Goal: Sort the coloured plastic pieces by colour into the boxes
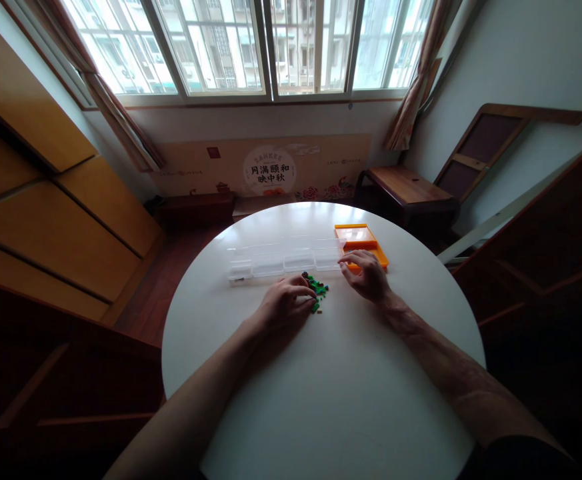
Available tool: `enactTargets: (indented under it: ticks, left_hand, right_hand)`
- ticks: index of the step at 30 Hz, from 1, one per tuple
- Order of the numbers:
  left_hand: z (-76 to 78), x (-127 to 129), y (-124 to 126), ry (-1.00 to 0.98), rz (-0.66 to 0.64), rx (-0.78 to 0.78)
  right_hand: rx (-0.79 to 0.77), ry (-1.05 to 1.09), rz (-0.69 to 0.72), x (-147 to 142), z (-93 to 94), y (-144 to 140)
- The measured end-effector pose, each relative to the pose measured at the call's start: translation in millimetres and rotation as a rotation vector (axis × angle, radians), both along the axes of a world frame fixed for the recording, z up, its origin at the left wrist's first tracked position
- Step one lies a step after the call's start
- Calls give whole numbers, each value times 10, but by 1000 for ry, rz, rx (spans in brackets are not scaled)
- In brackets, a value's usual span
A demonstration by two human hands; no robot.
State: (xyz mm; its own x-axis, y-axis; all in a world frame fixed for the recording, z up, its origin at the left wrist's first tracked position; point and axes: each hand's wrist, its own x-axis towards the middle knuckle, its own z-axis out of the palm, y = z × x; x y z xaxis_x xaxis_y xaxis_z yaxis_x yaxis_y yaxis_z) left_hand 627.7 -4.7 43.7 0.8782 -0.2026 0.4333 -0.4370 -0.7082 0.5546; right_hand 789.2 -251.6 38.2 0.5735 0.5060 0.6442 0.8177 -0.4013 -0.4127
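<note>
We see both hands on the round white table (321, 387). Left hand (285, 303) rests palm down, fingers curled onto the left edge of a small pile of green pieces (317, 288); can't tell whether it pinches a piece. Right hand (367, 273) sits just right of the pile, fingertips at the right end of the clear compartment box (283, 259), beside the orange lid (361, 241); can't tell if it holds anything. The pile lies between our hands, just in front of the box. The box runs left to right across the table's far half, with something small and dark in its leftmost compartment. A wooden chair (411, 190) stands beyond the table, under the window (265, 47).
</note>
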Motion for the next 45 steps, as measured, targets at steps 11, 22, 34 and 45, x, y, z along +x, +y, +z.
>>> enactTargets:
  ticks: [11, 22, 34, 45]
  left_hand:
    - [1, 44, 0, 68, 33, -305]
    - [107, 52, -61, 111, 33, -427]
    - [86, 58, -60, 96, 25, -434]
    - [121, 40, 20, 32, 163, -435]
  right_hand:
    - [8, 8, 111, -59, 39, 2]
    - [-64, -143, 529, -352, 172, 156]
    - [-86, -154, 540, -314, 114, 158]
    - [98, -81, 158, -160, 116, 44]
